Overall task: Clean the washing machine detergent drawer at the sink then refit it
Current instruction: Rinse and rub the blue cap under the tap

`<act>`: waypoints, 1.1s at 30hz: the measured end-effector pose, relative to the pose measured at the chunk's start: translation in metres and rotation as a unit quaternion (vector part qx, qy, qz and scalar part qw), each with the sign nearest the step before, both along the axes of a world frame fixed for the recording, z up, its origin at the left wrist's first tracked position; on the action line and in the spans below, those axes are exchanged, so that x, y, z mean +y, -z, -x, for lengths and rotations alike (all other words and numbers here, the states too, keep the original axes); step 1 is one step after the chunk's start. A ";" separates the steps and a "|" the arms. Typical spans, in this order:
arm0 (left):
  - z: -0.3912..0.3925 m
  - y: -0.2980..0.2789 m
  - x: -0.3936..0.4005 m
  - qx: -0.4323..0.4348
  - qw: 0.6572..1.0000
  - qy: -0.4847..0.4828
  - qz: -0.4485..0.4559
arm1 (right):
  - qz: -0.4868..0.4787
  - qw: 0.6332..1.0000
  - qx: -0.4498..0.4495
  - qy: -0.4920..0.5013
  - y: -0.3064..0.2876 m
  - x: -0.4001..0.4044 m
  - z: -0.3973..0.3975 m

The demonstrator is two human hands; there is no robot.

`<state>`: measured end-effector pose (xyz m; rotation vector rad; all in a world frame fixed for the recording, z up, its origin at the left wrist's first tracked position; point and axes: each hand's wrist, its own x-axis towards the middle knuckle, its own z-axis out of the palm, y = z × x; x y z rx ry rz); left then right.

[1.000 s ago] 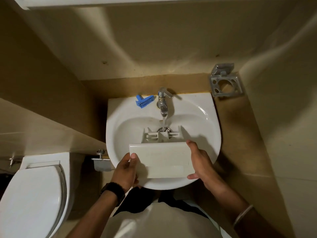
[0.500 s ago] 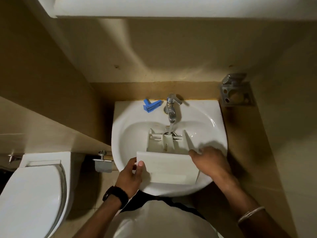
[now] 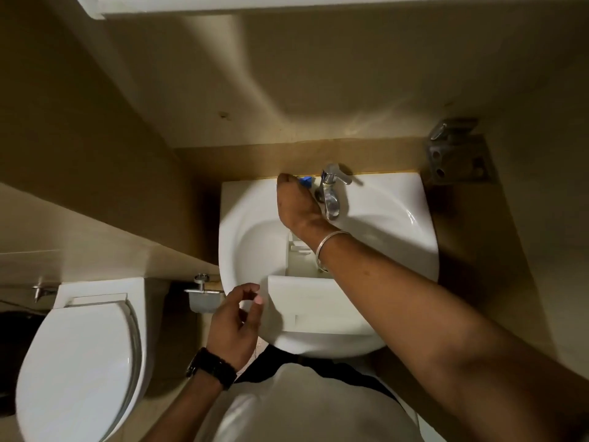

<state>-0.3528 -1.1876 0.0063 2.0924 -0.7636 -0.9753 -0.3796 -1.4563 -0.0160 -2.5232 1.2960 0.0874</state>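
White drawer [image 3: 318, 301] lies in the sink [image 3: 398, 218], refit pending; right hand [image 3: 294, 199] covers blue piece [image 3: 306, 180], grip unclear; left hand [image 3: 234, 317] empty, loosely curled.

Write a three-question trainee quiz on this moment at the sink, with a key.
1. True or false: the left hand grips the detergent drawer.
2. Where does the right hand reach? A) the blue part on the sink ledge B) the toilet lid C) the wall holder
3. Fill in: the drawer rests in the ____.

Key: 1 false; 2 A; 3 sink.
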 end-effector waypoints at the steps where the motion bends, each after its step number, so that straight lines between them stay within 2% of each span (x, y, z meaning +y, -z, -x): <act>1: -0.002 0.000 -0.002 -0.009 1.000 -0.003 0.004 | 0.014 1.000 0.003 0.002 0.001 0.001 0.000; 3: -0.007 0.000 -0.005 -0.019 1.000 -0.011 0.008 | -0.011 0.999 -0.043 0.031 -0.002 0.006 0.004; 6: -0.012 0.001 -0.015 -0.038 0.999 -0.014 0.024 | -0.107 0.985 -0.132 0.034 -0.014 0.025 0.025; 9: -0.019 -0.003 -0.033 -0.042 0.997 -0.030 0.050 | -0.169 0.970 -0.172 0.043 -0.031 0.048 0.062; 14: -0.030 -0.007 -0.075 -0.015 0.997 -0.030 0.074 | -0.227 0.936 -0.212 0.168 -0.024 0.047 0.129; 18: -0.023 -0.008 -0.120 0.001 0.998 0.027 0.056 | -0.209 0.935 -0.194 0.213 0.002 0.031 0.152; 22: -0.007 0.004 -0.165 0.047 0.993 0.101 -0.028 | -0.284 0.885 -0.210 0.302 0.014 0.020 0.150; 26: 0.010 0.021 -0.195 0.166 0.978 0.099 -0.076 | -0.334 0.844 -0.263 0.326 0.052 0.010 0.144; 29: 0.016 0.028 -0.205 0.200 0.972 0.082 -0.089 | -0.352 0.829 -0.274 0.336 0.030 0.015 0.139; 33: 0.017 0.040 -0.207 0.223 0.968 0.060 -0.101 | -0.437 0.749 -0.339 0.364 0.002 0.023 0.138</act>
